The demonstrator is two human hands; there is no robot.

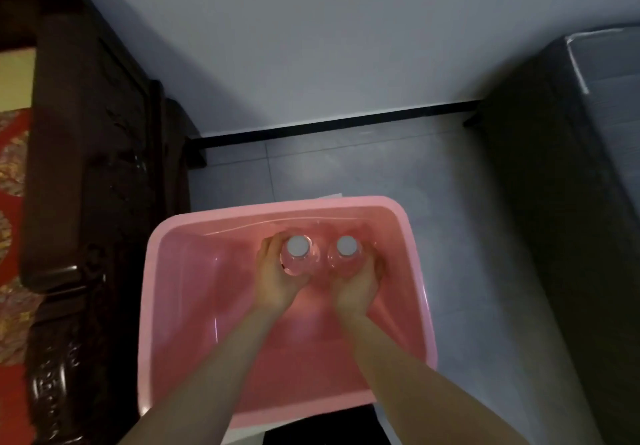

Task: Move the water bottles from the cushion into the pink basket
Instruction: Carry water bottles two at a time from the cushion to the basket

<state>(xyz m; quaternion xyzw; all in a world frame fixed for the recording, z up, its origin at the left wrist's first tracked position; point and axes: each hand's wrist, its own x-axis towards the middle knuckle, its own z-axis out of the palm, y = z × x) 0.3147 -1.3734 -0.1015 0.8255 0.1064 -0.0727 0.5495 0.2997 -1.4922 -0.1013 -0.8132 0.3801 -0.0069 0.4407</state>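
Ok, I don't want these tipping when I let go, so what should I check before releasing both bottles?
1. Left bottle inside the pink basket: ok.
2. Right bottle inside the basket: ok.
3. Both bottles upright, side by side: ok.
4. Bottle bases resting on the basket floor: cannot tell, hidden beneath the bottles and hands.
5. Left hand grips the left bottle, right hand grips the right bottle: ok.
6. Clear path to lift the hands out: ok.
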